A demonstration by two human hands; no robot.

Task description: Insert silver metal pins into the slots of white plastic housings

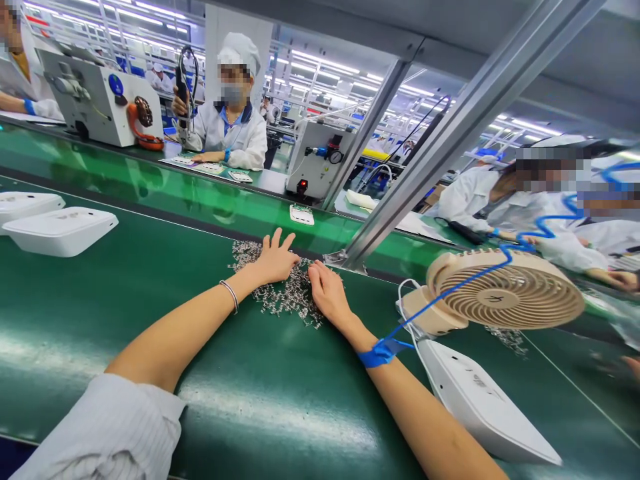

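Both hands are lying on the clips (280,293), a loose pile of small metal bits on the green belt (150,320). Left hand (274,259) is pressing flat, fingers spread, gripping nothing. Right hand (327,290) is resting palm-down on the pile's edge (pinch or not: can't tell). Fan (505,293) is sitting nearby, to the rt.

my left hand (273,260) is covering part of the metal clip pile (280,293) | single clips are reading too small to tell apart | my right forearm (440,433) is running off the bottom edge | white housing (20,203) is getting cut at the left edge
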